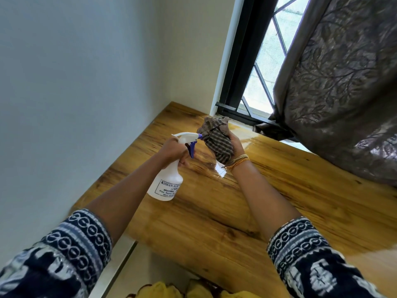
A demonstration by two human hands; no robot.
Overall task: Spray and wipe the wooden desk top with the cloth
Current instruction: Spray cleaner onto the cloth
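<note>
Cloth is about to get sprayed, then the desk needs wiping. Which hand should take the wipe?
Right. The right hand already grips the bunched cloth above the desk, while the left hand holds the spray bottle, nozzle aimed at the cloth.

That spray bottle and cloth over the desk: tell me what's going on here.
A person is readying to clean the wooden desk top. The left hand grips the white plastic spray bottle with a blue trigger, its nozzle aimed at the bunched brown striped cloth held in the right hand. Both are held above the desk, near the window corner. Wiping has not started at this moment.
</note>
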